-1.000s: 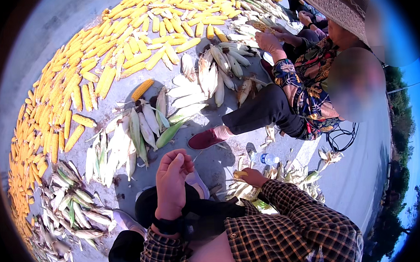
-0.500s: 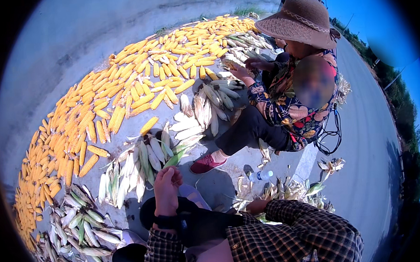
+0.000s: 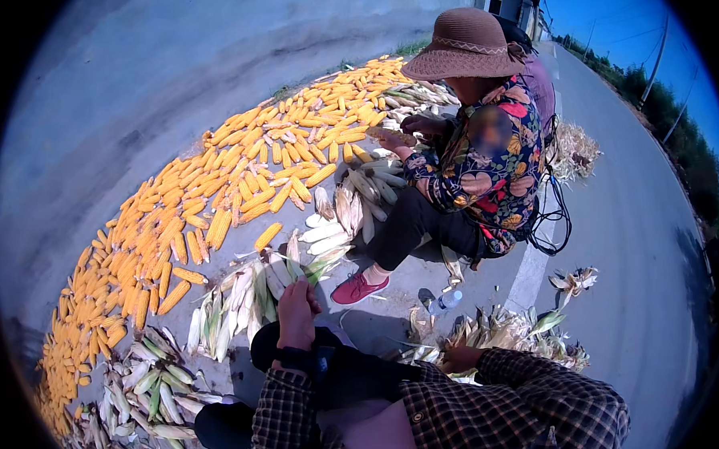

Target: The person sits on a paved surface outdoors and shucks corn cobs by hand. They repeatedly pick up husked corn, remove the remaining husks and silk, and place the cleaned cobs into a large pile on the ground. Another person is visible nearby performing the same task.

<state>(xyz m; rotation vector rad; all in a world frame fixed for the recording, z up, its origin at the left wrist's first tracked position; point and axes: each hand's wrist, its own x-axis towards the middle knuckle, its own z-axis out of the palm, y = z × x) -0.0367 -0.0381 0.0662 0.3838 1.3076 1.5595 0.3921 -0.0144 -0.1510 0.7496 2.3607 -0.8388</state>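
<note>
My left hand (image 3: pixel 298 315) is raised in front of the pile of corn ears in pale husks (image 3: pixel 246 298), its fingers curled closed. Whatever it may hold is hidden from view. A dark band circles that wrist. Low on my right side, my right hand (image 3: pixel 462 359) rests at the loose dry husks (image 3: pixel 492 331), its fingers hidden. A second heap of unhusked ears (image 3: pixel 154 386) lies at the lower left. Across from me, a seated person in a brimmed hat (image 3: pixel 464 47) holds an ear of corn (image 3: pixel 388 135) in both hands.
Husked yellow corn cobs (image 3: pixel 167 225) spread along the wall (image 3: pixel 168 72) on the left. A clear plastic bottle (image 3: pixel 445 303) lies near the person's red shoe (image 3: pixel 360 288). Another unhusked heap (image 3: pixel 358 196) is beside their knees. The road (image 3: pixel 617 253) runs along the right.
My view has tilted upward, so the scene sits lower in the picture. Both my hands stay in about the same places. The other person's hands have shifted slightly around the ear.
</note>
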